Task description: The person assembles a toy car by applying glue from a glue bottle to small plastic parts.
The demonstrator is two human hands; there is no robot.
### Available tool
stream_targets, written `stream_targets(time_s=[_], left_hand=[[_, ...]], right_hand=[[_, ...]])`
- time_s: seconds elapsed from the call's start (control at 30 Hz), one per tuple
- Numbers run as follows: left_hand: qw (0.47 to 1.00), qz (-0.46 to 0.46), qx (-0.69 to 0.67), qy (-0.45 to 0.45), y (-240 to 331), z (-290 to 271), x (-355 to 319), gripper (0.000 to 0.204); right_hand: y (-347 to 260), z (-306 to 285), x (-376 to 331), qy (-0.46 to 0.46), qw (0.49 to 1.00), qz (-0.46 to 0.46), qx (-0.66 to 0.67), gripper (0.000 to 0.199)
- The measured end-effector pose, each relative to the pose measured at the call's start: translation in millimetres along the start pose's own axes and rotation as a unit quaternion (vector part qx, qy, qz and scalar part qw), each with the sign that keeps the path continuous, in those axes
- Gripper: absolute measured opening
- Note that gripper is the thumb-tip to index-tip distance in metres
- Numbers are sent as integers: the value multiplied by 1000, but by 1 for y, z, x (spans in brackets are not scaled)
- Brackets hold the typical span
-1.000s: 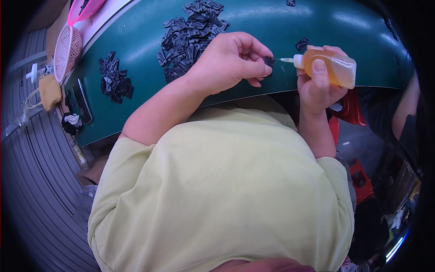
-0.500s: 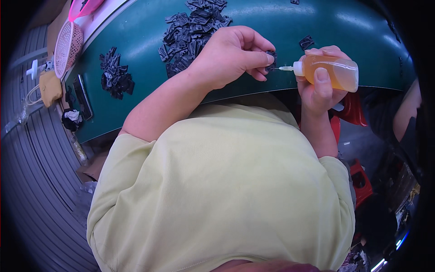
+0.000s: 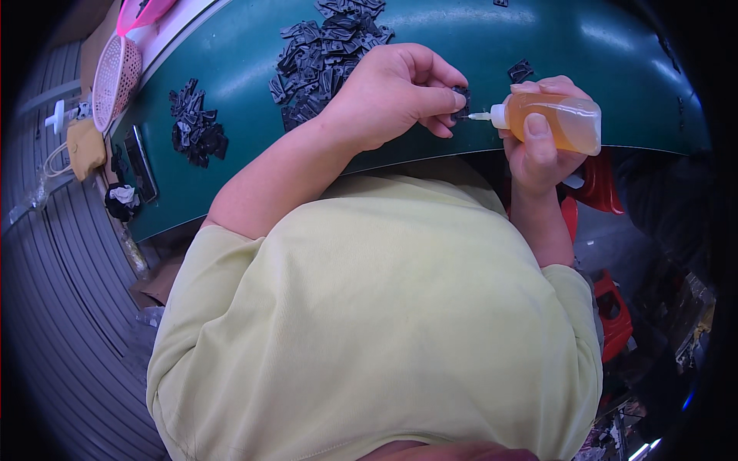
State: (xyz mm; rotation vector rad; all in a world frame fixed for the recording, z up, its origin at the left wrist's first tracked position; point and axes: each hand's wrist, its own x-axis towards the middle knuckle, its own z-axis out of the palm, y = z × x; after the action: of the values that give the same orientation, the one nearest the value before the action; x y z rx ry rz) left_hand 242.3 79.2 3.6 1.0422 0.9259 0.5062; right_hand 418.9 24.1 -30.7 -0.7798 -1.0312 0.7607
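My left hand (image 3: 400, 96) pinches a small black plastic part (image 3: 462, 104) between thumb and fingers, above the table's near edge. Much of that part is hidden by the fingertips. Wrapped in my right hand (image 3: 542, 146) is a clear squeeze bottle (image 3: 565, 123) of amber liquid, lying on its side with its thin needle tip pointing left. The tip reaches the black part; whether it touches or sits just short, I cannot tell. Behind my left wrist rises a large heap of similar black parts (image 3: 327, 61). One loose black part (image 3: 520, 71) lies just beyond the bottle.
The green table (image 3: 461, 38) curves across the far side. A smaller pile of black parts (image 3: 197, 127) lies at left, near a dark phone-like object (image 3: 141, 164). Pink baskets (image 3: 115, 84) and a tan pouch (image 3: 85, 147) sit past its left edge. A red stool (image 3: 613, 319) stands at lower right.
The bottle in my right hand has shifted slightly left, its tip closer in on the black part. My left hand has barely moved. Another person's arm at the right edge has gone from view.
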Motion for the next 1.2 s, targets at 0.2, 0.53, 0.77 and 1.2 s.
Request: stream_targets(time_s=[0.2,0.53,0.77,1.2], left_hand=[[1000,8,-17,-4,3,0,-1,18],[941,78,298,138,71,1,80,14],[905,123,371,168,89,-3,105,27],[853,54,511,93,77,-92,56,20]], right_hand=[[-2,-7,9,83,988,66,110,29],[-2,-28,17,143,971,80,174,28],[1,-35,18,158,970,83,168,30],[-1,-27,21,132,978,80,142,32]])
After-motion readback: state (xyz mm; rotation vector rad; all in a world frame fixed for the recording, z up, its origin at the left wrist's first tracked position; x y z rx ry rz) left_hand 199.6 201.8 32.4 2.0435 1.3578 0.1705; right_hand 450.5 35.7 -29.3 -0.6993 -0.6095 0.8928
